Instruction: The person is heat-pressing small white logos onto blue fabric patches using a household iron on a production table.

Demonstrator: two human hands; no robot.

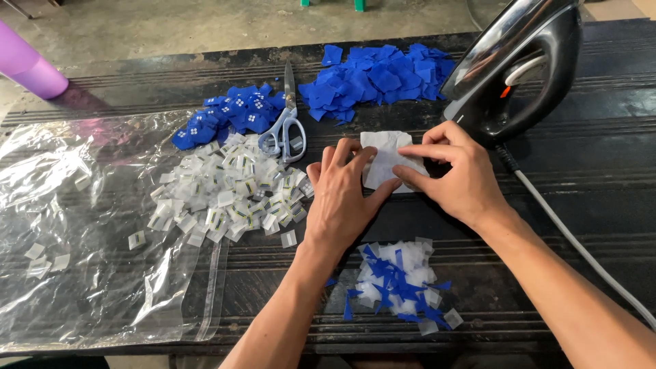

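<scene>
- A purple cup lies at the far left edge, off the dark bench.
- A clear plastic bag is spread flat over the left part of the bench, with a few loose white squares on it.
- A heap of small white labels lies at the bag's right edge.
- Behind that heap sits a small pile of blue patches with white dots.
- Scissors lie closed between the dotted patches and the plain ones, handles toward the person.
- The left hand rests palm down on the bench, fingers stretched out flat, their tips pressing the left edge of the white paper.
- The paper lies flat on the bench between both hands, just in front of the iron.
- A mound of plain blue pieces lies at the back of the bench.
- A mixed pile of white and blue scraps lies near the front edge, between the forearms.
- The right hand is curled, thumb and forefinger pinching the paper's right edge.
- A black iron stands tilted just behind the right hand; its grey cord runs off to the right.
</scene>
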